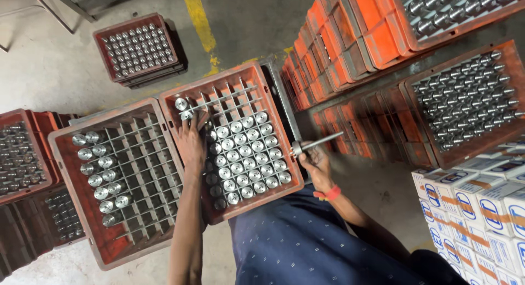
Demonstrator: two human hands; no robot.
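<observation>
Your left hand (191, 143) lies flat across the gridded orange crate (232, 134), fingers spread over the upper cells and closed on nothing — they rest by the shiny metal cylinders (246, 154) standing in rows. Your right hand (316, 163) has its fingers wrapped around a slim metal rod (320, 143), held just past the crate's right rim. It looks like you are mid-way through checking parts — the next cylinder needs a clean, single-piece grip. The neighbouring crate (117, 175) on the floor holds one column only.

Orange crates (249, 200) hold silver cylinders (249, 154); red wristband (328, 194), yellow floor stripe (199, 20)
</observation>
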